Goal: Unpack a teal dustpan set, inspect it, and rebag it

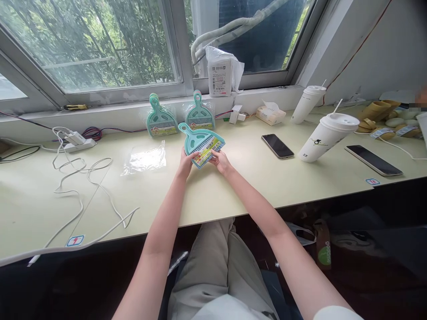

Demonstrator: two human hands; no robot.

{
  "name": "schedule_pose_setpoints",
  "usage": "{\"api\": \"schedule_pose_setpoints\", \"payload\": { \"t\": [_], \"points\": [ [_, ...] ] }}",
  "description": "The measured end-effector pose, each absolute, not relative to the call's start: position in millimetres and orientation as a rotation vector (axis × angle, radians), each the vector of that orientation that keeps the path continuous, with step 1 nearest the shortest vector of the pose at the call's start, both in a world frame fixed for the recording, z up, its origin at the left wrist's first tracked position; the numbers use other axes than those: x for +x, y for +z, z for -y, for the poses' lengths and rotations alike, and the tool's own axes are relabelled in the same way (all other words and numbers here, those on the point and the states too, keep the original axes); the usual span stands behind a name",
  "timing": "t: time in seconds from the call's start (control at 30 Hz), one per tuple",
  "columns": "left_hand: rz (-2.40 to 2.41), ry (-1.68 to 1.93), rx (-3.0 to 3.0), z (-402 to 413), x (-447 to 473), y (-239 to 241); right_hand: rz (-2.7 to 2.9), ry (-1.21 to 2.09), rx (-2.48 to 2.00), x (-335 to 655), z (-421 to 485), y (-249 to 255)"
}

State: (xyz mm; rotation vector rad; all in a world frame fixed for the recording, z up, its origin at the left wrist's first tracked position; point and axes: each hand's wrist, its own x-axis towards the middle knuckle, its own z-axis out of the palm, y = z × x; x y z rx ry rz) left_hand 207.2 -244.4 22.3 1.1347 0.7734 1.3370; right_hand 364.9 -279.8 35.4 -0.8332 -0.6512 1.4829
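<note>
Between my two hands is a teal mini dustpan (193,138) with a small brush laid in it and a printed label across its front. My left hand (187,161) grips its lower left edge, thumb on the label. At the lower right edge, my right hand (220,161) pinches it the same way. The dustpan is tilted with its handle pointing up and away. Behind it, a stack of like dustpans (161,119) leans on the sill at left, and another stack (199,111) stands beside it. A flat clear plastic bag (145,159) lies left of my hands.
White cables (80,191) and a power strip (80,145) spread over the left of the table (253,186). To the right are a phone (277,146), a tissue pack (271,114), two lidded cups (325,137) with straws, and a second phone (373,160). A wrapped package (220,78) stands on the sill.
</note>
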Motion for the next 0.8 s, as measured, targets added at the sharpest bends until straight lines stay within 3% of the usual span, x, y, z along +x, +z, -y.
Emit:
{"api": "schedule_pose_setpoints", "payload": {
  "t": [0.8],
  "points": [
    [-0.761,1.344,1.186,249.8,209.5,28.8,0.672,1.451,-0.828,365.7,276.5,27.5]
  ]
}}
